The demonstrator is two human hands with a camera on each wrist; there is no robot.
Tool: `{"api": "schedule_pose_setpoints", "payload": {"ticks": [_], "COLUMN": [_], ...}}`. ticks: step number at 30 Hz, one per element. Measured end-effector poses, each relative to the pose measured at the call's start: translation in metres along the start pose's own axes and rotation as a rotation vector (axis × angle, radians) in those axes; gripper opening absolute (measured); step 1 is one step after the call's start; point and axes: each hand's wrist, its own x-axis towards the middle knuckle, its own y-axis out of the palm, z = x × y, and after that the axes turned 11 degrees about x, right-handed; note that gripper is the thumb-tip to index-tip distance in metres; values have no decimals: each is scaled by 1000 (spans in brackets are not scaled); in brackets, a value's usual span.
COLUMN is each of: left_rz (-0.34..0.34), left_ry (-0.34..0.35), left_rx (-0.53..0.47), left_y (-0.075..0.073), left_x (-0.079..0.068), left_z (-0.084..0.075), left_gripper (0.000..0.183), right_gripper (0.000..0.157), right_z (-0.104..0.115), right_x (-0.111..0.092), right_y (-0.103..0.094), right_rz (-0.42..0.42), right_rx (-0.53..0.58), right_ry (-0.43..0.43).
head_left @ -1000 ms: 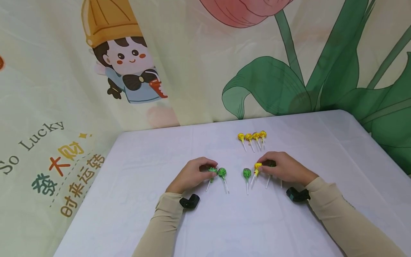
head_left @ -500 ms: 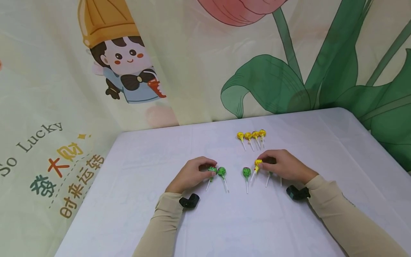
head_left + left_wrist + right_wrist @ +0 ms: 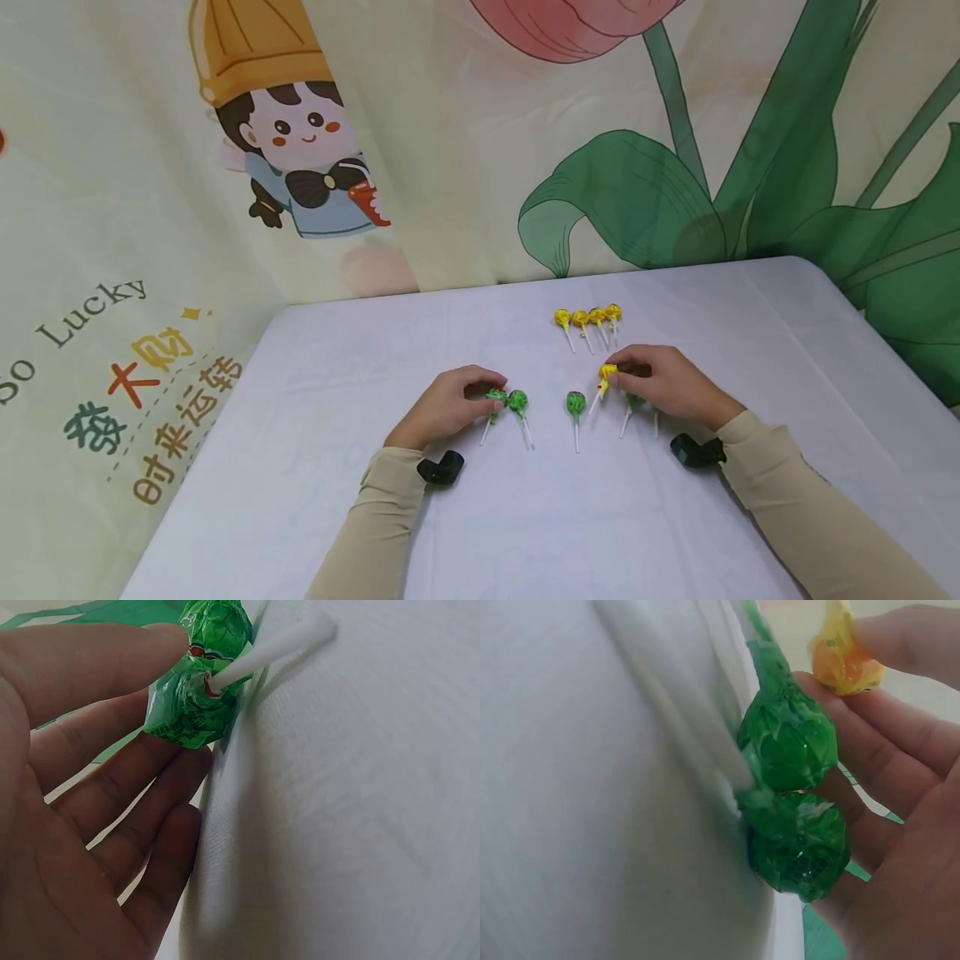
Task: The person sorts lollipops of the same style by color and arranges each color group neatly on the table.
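My left hand (image 3: 450, 406) pinches a green-wrapped lollipop (image 3: 191, 705) by its head between thumb and fingers, with the stick pointing toward me. Right beside it lies a second green lollipop (image 3: 518, 402). Between thumb and fingertips, my right hand (image 3: 667, 382) holds a yellow lollipop (image 3: 606, 372), its white stick slanting down to the left. Under that hand are two more green lollipops, one upper (image 3: 791, 742) and one lower (image 3: 802, 847) in the right wrist view; the head view shows them only partly. A single green lollipop (image 3: 575, 404) lies between the hands.
Several yellow lollipops (image 3: 581, 319) form a row farther back, sticks toward me. Everything lies on a table with a white cloth (image 3: 360, 350). Behind its far edge hangs a printed backdrop (image 3: 450, 167). A black wrist camera (image 3: 441, 468) sits on the left wrist, another (image 3: 697, 451) on the right.
My right hand has moved slightly away from me and to the right with the yellow lollipop, uncovering more of a green one beneath. The left hand stays in place.
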Motion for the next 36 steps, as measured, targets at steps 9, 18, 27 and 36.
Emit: {"api": "schedule_pose_setpoints", "payload": {"ticks": [9,18,27,36], "left_rz": [5,4,-6,-10], "left_ry": [10,15,31,34], "left_rx": [-6,-2,-3,1], "left_y": [-3,-2,0,0], "left_x": [-1,-2,-3,-4], "left_z": [1,4,6,6], "left_gripper": [31,30,30,28], "right_gripper": [33,32,40,49], "right_z": [1,0,1,1], "right_x": [5,11,11,13], "right_y": [-9,-22,-28,-36], "right_rz": [-41,-57,-72,-84], "right_rx": [5,14,63,127], "right_ry": [-2,5,25,48]}}
